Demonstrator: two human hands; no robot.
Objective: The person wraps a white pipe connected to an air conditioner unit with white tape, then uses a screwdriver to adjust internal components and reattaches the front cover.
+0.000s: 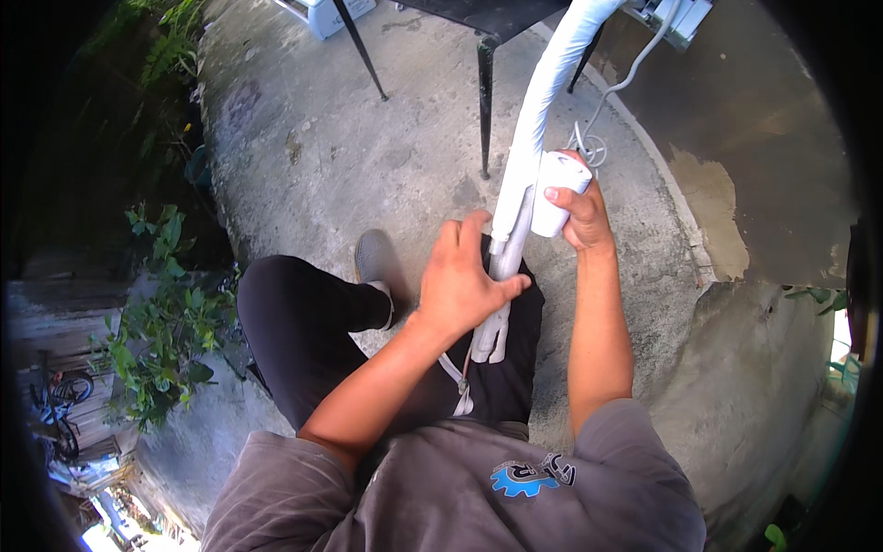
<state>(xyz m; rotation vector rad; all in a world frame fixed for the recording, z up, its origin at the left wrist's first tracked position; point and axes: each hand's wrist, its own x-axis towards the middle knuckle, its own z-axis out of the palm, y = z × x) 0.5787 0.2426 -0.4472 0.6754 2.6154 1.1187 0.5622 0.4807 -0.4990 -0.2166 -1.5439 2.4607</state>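
A bundle of pipes [510, 258], smoothly wrapped in white above and greyish with split ends below, runs from the top edge down over my dark-trousered thigh. My left hand [460, 276] is at the bundle's lower left, fingers and thumb spread and curved around its side; whether they grip is unclear, but they look loose. My right hand [581, 216] grips a white roll, apparently of tape [556, 170], against the bundle's right side, thumb across its face. Thin cords [457, 377] hang below the pipe ends.
A black-legged table or stand [486, 92] stands on concrete [276, 129], a white object [326, 14] beside it. A coiled grey cable [593, 147] hangs from a boxy unit [681, 18] at upper right. Leafy plants [161, 340] and a bicycle [64, 405] are left. A raised edge [690, 230] curves along the right.
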